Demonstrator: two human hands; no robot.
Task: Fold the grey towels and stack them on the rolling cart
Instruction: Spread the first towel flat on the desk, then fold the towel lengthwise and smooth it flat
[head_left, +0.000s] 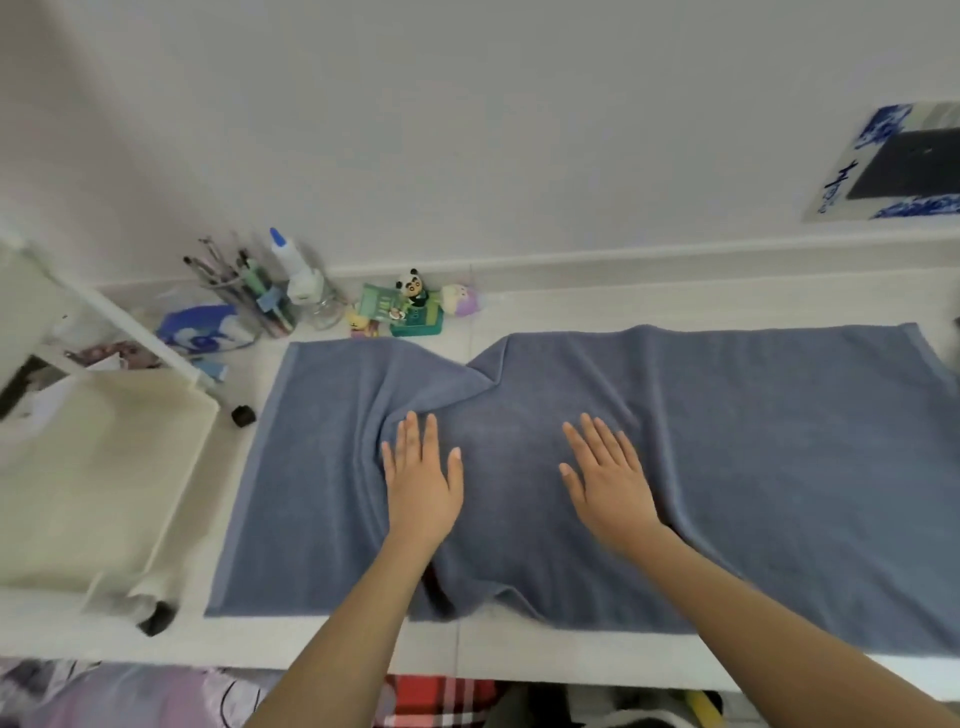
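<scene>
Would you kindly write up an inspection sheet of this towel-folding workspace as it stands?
Surface: white table, mostly covered.
Job's things: grey towel spread out, wrinkled at the middle, not yet folded; cream cart tray to the left holds no towels.
Clutter: pen jar, glue bottle, panda figure, along the wall.
Grippers: left hand and right hand flat on the towel, fingers straight.
Cables: nothing seen.
Surroundings: white wall; blue-patterned picture at right.

Towel (727, 467) cut off at right
</scene>
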